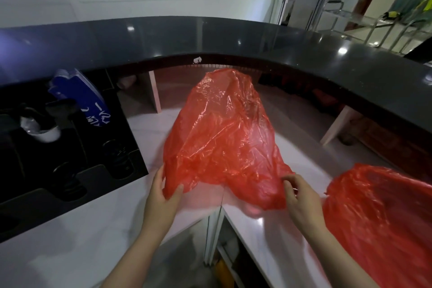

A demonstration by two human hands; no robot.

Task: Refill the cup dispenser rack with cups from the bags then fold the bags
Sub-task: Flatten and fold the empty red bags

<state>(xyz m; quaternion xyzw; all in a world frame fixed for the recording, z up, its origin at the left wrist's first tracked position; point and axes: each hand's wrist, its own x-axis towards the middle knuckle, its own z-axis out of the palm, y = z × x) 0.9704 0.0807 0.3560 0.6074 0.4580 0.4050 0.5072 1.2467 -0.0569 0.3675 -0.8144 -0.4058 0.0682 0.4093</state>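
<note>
The red bag (222, 138) lies puffed up on the white counter (98, 224), just right of the black cup rack (70, 147). The left hand (161, 192) pinches the bag's near-left edge between thumb and fingers; the right hand (301, 199) has its fingers loosely curled at the near-right edge, and I cannot tell if they grip it. The bag looks empty, so folding seems to be starting. A second red bag (378, 217), far right of the rack, waits unfolded. A blue packet (79, 98) behind the rack bears white characters, unreadable here.
</note>
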